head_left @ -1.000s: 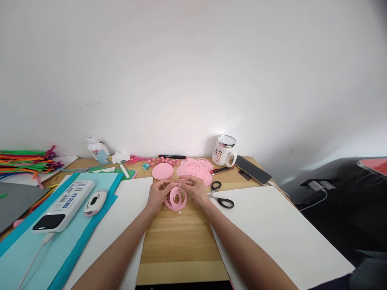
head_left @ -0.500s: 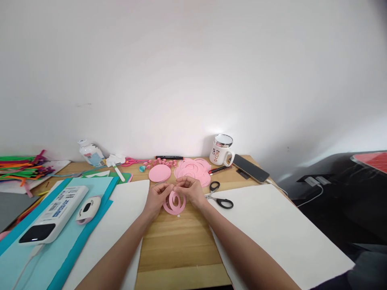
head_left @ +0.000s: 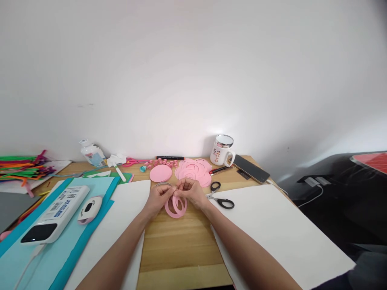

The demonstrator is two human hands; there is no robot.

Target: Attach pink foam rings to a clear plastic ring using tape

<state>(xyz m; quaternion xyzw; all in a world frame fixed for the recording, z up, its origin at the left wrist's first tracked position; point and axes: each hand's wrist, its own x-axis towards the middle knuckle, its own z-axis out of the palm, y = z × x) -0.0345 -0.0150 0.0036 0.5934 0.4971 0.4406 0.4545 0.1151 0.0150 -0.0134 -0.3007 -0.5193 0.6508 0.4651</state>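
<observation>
Head view: left hand (head_left: 159, 199) and right hand (head_left: 191, 193) meet at the fingertips, both pinching a looped pink paper strip (head_left: 174, 216), which hangs over the wooden tabletop (head_left: 181, 245). Just beyond: pink paper disc (head_left: 161, 173), heap of pink paper cut-outs (head_left: 195, 170). Black-handled scissors (head_left: 219, 200) lie beside the right hand; white mug (head_left: 220, 156) stands farther back.

1. The fingertips of the left hand (head_left: 157, 199) and the right hand (head_left: 192, 194) are brought closer together than a second ago.
2. The pink paper strip (head_left: 173, 215) is rearranged: its small inner curl (plainly seen before) is hidden, and wide overlapping loops are left hanging.
3. A thin grey curved edge (head_left: 163, 183), covered a second ago, is exposed behind the left hand.
</observation>
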